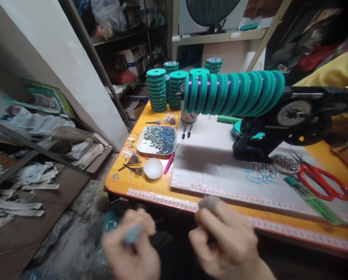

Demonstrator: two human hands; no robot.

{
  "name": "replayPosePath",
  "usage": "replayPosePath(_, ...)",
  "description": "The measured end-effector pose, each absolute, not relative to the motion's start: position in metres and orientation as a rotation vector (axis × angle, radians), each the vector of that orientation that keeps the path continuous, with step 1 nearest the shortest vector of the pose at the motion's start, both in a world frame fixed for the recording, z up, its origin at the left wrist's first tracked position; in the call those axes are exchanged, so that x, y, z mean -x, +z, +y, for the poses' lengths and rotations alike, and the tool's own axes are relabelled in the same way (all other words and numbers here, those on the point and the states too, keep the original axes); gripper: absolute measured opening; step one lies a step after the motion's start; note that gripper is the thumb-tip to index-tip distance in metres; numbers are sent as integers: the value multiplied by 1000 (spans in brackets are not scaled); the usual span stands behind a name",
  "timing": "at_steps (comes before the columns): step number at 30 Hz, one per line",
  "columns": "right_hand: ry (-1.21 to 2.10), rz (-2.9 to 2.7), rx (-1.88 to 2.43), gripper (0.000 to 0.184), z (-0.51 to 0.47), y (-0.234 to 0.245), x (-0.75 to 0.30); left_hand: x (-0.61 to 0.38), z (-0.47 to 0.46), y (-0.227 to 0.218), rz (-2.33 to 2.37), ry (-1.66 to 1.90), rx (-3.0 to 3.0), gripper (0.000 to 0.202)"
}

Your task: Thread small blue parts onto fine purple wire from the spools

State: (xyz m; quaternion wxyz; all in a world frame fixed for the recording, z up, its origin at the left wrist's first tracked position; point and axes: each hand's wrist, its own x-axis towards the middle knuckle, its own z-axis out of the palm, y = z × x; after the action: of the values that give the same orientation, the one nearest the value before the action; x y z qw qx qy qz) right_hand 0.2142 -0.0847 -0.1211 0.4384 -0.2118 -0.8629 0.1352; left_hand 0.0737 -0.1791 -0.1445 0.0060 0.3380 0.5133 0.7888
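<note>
My left hand [131,243] is in front of the table's near edge, blurred, its fingers curled closed, with a grey-blue wrap [133,234] on one finger. To its right, my right hand [225,237] is also closed in a pinch, a grey covering [209,203] on one fingertip. What either hand grips is too small or hidden to make out. A thin purple strand [204,189] shows at the board's edge just beyond my right hand. Behind it, a row of green spools [229,93] with purple line sits on the shaft of a black winding machine [261,128].
A white tray [140,146] holds small metallic blue pieces. Near it lie a white round object [153,168] and a purple-handled tool [169,163]. Red-handled scissors [322,181], a green cutter [314,200] and small beads [264,171] lie right. Stacked green spools [156,91] stand behind.
</note>
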Motion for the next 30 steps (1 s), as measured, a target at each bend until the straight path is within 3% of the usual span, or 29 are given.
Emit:
replayPosePath(2,339,-2143,551,23,-80,-118,-219,-63,-181,-137,1536,2521,-851,16)
replayPosePath(5,521,-2192,461,19,-75,-112,-220,-61,-184,-135,1513,2233,-729,11)
replayPosePath(12,833,-2125,376,23,-76,-110,-211,-94,-178,-140,1183,1816,-350,25)
replayPosePath(20,1246,-1942,435,25,-81,-117,-205,-108,-171,-140,1213,1802,-367,33)
replayPosePath(25,1041,-1968,548,16,-82,-111,-202,-116,-171,-143,1468,1853,-464,37)
replayPosePath(30,904,-2026,511,16,-81,-113,-207,-117,-173,-144,1299,1901,-297,37)
